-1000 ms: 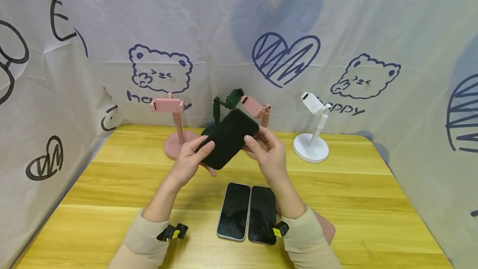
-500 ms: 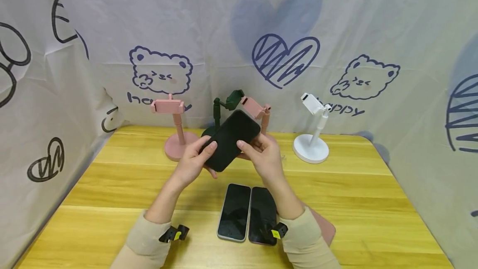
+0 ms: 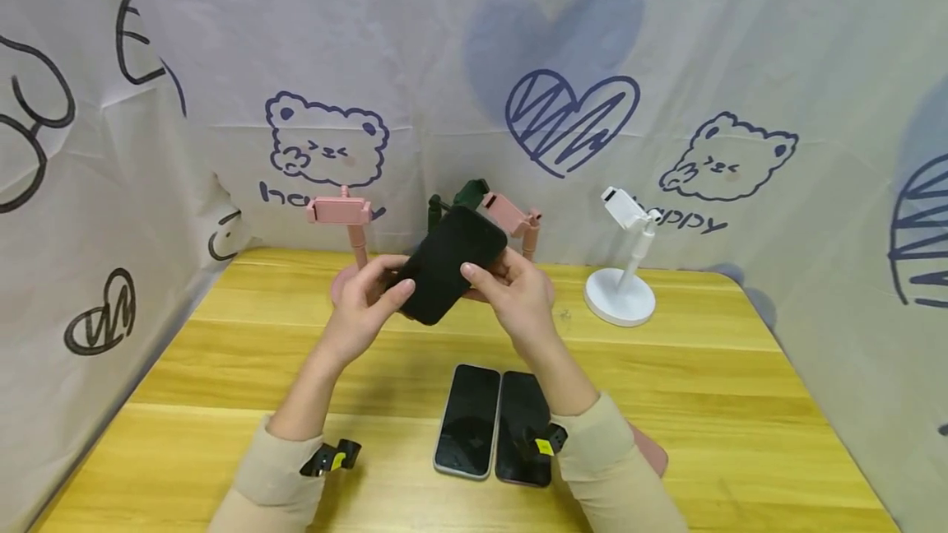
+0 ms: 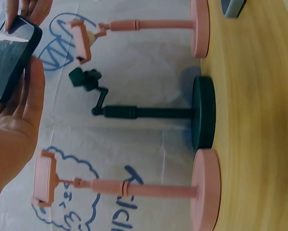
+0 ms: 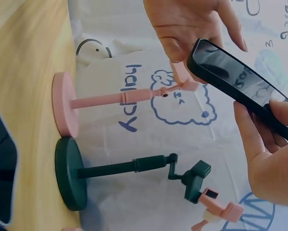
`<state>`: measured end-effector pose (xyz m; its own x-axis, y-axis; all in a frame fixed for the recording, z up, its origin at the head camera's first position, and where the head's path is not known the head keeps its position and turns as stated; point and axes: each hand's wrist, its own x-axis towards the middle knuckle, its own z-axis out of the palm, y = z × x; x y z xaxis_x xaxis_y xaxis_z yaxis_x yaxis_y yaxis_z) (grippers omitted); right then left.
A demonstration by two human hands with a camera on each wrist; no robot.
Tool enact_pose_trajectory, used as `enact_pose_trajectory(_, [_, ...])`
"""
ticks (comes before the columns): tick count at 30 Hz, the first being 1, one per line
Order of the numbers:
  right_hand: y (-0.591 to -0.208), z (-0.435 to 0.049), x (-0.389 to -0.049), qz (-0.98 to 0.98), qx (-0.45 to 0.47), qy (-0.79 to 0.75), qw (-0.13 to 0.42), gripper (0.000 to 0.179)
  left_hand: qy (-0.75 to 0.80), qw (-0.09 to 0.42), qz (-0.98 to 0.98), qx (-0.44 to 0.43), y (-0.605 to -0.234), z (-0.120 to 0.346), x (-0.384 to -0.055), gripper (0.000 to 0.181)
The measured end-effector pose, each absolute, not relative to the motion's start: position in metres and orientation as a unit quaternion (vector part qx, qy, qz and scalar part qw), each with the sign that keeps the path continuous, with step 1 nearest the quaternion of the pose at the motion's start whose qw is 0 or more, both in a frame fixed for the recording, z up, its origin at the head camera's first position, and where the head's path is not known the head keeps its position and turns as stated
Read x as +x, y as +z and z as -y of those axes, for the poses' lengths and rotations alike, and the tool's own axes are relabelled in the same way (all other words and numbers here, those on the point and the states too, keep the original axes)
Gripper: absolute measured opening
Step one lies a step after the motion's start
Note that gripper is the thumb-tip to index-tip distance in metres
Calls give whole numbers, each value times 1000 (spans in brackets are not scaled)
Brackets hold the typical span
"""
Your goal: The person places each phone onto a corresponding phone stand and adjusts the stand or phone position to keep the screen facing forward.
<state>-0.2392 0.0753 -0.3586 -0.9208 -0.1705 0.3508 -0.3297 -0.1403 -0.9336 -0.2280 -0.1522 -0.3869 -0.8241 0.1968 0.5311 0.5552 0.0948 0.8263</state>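
By the right hand [image 3: 518,294], the phone [image 3: 452,266] is gripped at its right long edge, thumb laid on the upper face and fingers tucked beneath. By the left hand [image 3: 360,303], the near lower corner is loosely framed: in the right wrist view its fingers are seen extended below that end, with the thumb held straight and clear of the face. Whether the phone is lightly touched there cannot be told.

The phone is held well above the worktop [image 3: 741,385], between the two hands, its long axis slanted from the left hand at the near end to the far right. The far end is thus pointed away from the left hand, and the firmer hold is had by the right.

Just beyond the phone, in the head view, the green stand [image 5: 110,169] and one pink stand [image 3: 505,214] are partly covered by it; the other pink stand [image 3: 358,245] is set behind the left hand. The white stand [image 3: 620,296] is placed well apart, to the right. Nearer the sleeves, two more phones [image 3: 469,422] are laid side by side, the right one partly hidden by the right arm.
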Motion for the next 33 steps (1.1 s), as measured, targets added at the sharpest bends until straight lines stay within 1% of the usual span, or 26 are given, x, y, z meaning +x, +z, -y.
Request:
enact_pose_trajectory(2, [-353,-72,-243,649,197,733,51,30,-629,181,711,-256,-385,157,-228,28])
enact_pose_trajectory(5, [-342,-67,-249,628,214,746,59,32,-655,237,672,-251,-381,164,-230,27])
enact_pose_trajectory(10, [-321,-56,-260,583,244,772,63,30,-672,348,607,-243,-372,177,-238,25])
enact_pose_trajectory(14, [-306,-48,-268,601,229,764,58,25,-660,425,591,-186,-365,189,-247,22])
enact_pose_trajectory(16, [-299,-43,-273,617,216,755,59,25,-655,452,587,-149,-363,196,-253,21])
enact_pose_trajectory(18, [-292,-38,-279,629,208,747,60,26,-642,467,597,-113,-361,204,-259,23])
enact_pose_trajectory(21, [-284,-27,-288,630,207,746,58,29,-627,460,625,-67,-361,217,-268,27])
enact_pose_trajectory(24, [-277,-17,-297,628,217,745,57,32,-604,424,674,-44,-361,229,-275,32])
enact_pose_trajectory(29, [-271,-1,-312,623,229,746,42,34,-572,350,740,-53,-361,238,-282,38])
enact_pose_trajectory(31, [-270,5,-317,621,226,750,31,34,-560,335,755,-60,-362,239,-284,37])
enact_pose_trajectory(33, [-271,13,-323,619,221,753,24,35,-550,331,764,-64,-362,240,-285,35])
